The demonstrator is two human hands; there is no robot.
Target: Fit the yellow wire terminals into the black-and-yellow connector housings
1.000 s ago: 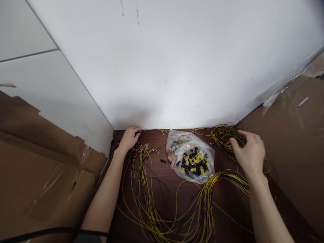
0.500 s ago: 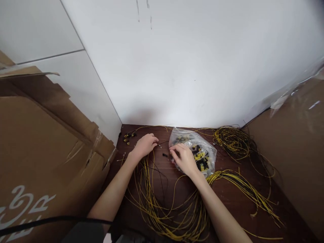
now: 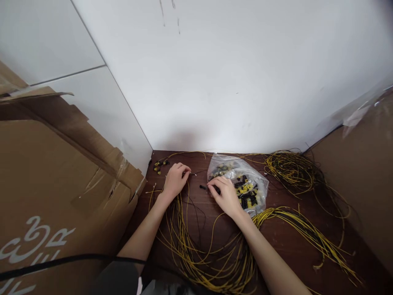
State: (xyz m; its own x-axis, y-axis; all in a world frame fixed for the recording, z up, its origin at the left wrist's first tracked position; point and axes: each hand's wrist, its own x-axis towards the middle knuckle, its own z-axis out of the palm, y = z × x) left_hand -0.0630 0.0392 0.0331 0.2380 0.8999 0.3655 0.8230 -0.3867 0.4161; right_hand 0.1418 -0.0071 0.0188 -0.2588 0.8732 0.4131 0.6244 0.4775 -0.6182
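The wire bundle (image 3: 215,282) curves over the worktop (image 3: 285,250), a cardboard box (image 3: 61,164) crowding its left. Left hand (image 3: 175,180) covers wire ends, right hand (image 3: 225,196) the plastic bag's (image 3: 260,190) edge; grasps unclear.

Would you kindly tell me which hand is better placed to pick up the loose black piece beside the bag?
Probably the right hand: its fingertips are close beside the black piece, while the left hand is farther off, at the wires.
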